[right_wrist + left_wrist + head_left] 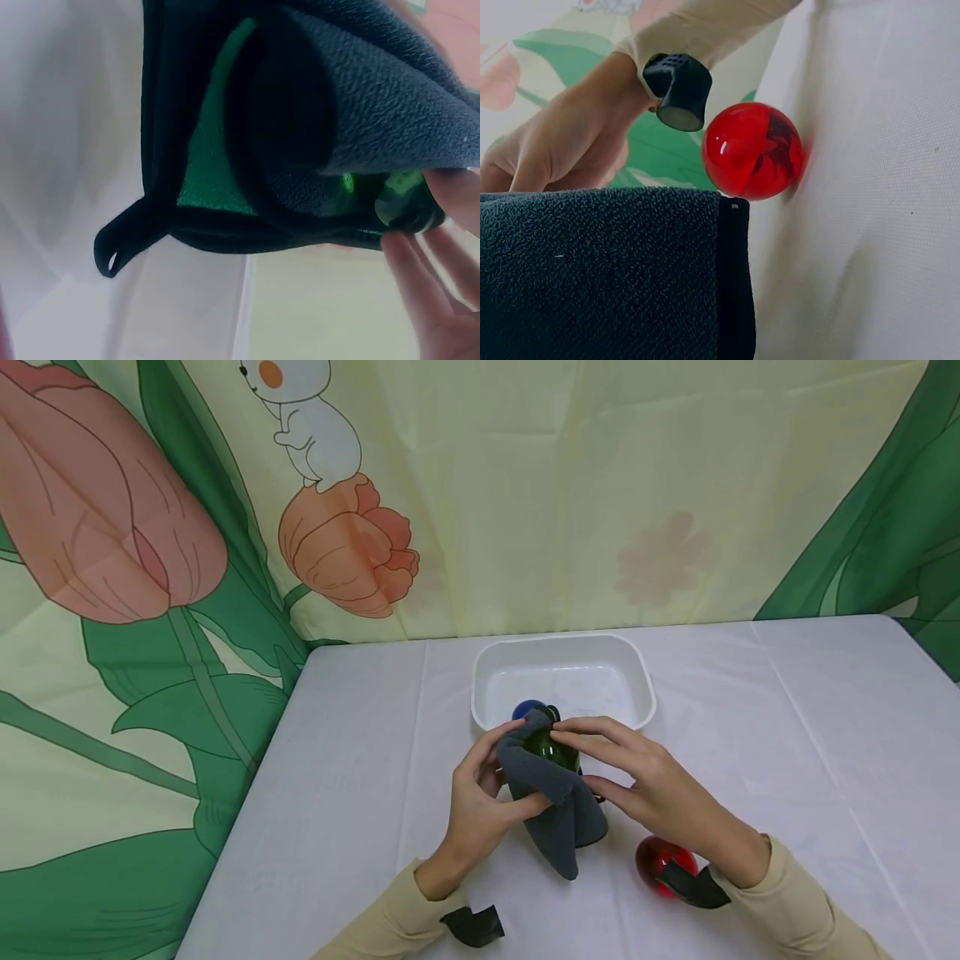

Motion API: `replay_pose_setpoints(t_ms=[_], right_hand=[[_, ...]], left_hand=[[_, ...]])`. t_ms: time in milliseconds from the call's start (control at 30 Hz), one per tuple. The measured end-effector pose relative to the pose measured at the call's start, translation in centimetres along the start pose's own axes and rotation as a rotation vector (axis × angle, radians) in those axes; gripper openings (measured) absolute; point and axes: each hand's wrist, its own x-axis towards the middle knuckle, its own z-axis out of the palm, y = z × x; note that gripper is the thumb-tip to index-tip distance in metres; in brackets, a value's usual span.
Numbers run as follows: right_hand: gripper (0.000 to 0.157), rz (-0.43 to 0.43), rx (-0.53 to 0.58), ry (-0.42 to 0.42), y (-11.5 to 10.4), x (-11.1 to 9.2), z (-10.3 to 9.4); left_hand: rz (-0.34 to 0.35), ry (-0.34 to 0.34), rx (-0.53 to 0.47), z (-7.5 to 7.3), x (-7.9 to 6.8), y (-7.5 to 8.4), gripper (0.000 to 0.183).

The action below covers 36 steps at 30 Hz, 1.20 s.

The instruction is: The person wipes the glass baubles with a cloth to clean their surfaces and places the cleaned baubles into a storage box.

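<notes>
A blue-grey towel cloth (551,781) with a dark edge is wrapped partly round a green glassy ball (551,746), held above the table. My left hand (483,797) grips the cloth from the left, thumb in front. From the right, my right hand (645,768) holds the ball, fingertips on its upper part and thumb lower by the cloth. In the right wrist view the green ball (405,202) shows between fingertips below the fold; a dark hanging loop (124,236) sticks out from the cloth's corner. The left wrist view shows cloth (600,270) hanging close to the camera.
Behind the hands stands a white tray (637,681), with a blue ball (527,707) at its near left, partly hidden by the cloth. A red clear ball (651,858) lies on the white-covered table (360,760) below my right wrist. A printed curtain (525,527) hangs behind.
</notes>
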Motion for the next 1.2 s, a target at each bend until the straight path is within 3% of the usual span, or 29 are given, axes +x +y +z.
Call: replay_pose_setpoints(t_ms=[167, 333, 467, 633, 867, 1000, 1200], right_hand=[[0.060, 0.077, 0.185, 0.006, 0.13, 0.18, 0.03], [0.055, 0.186, 0.351, -0.027, 0.38, 0.18, -0.17], [0.053, 0.239, 0.398, -0.040, 0.66, 0.04, -0.25], [0.055, 0.223, 0.358, -0.039, 0.65, -0.06, -0.13], [0.064, 0.074, 0.224, 0.033, 0.32, -0.04, -0.09], [0.067, 0.063, 0.132, 0.028, 0.31, -0.14, 0.07], [0.066, 0.058, 0.124, 0.028, 0.27, -0.04, 0.37]], left_hand=[[-0.004, -0.004, 0.010, 0.01, -0.09, -0.04, 0.069], [-0.002, -0.008, 0.018, 0.01, -0.11, 0.00, 0.070], [-0.004, -0.012, 0.016, 0.03, -0.04, 0.08, 0.069], [-0.004, -0.009, 0.016, -0.01, -0.11, 0.16, 0.068], [0.003, -0.008, 0.014, -0.05, -0.11, 0.13, 0.068], [0.009, -0.005, 0.006, -0.07, -0.12, 0.10, 0.067], [0.008, -0.001, 0.008, -0.08, -0.17, 0.04, 0.067]])
